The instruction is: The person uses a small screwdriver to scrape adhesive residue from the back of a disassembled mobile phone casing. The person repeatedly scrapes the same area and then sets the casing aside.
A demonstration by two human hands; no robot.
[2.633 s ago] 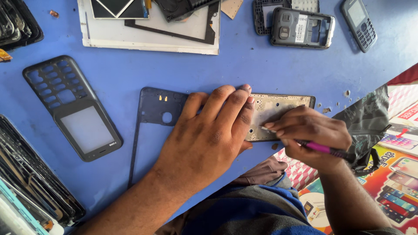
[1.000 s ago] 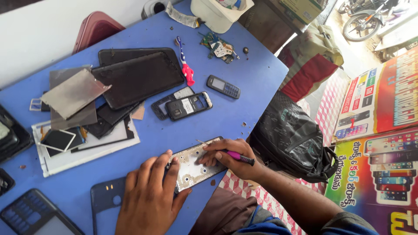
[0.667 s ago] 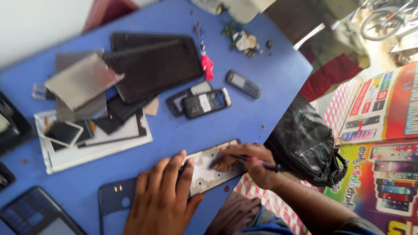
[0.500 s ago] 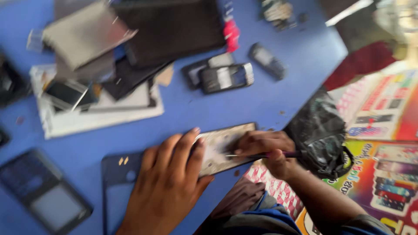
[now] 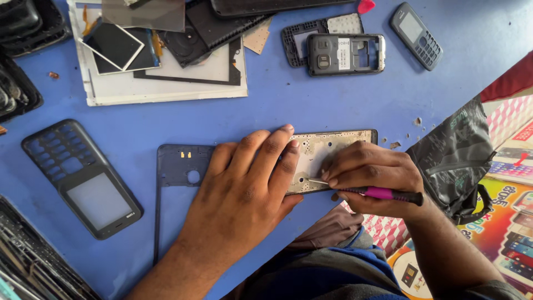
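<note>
- Our right hand (image 5: 373,176) is closed around a thin screwdriver with a pink and black handle (image 5: 383,193); the thumb and the first fingers pinch it near the metal shaft, which looks like a grip for fine control.
- The tip of the screwdriver touches the inner side of a phone frame (image 5: 327,161), a pale flat plate with a dark border, which lies near the front edge of the blue table (image 5: 288,105).
- Our left hand (image 5: 244,194) is open and lies flat, with the fingers spread over the left part of the phone frame; we judge that it presses the plate down so it does not slide under the tool.
- Under the left palm, and to the left of it, lies a dark blue back cover (image 5: 177,172) with a round hole, touching or just beside the frame; we cannot tell which.
- Further left there is a black keypad front with a screen window (image 5: 80,178), well apart from the hands.
- Behind the work, a small opened phone body (image 5: 345,54) and a grey keypad phone (image 5: 416,36) lie near each other, and more to the left a white panel (image 5: 161,91) carries several dark screen parts.
- At the right, a black plastic bag (image 5: 458,161) hangs just beside the table edge, close to our right wrist.
- A few small crumbs of dirt or tiny parts (image 5: 408,136) lie between the frame and the bag.
</note>
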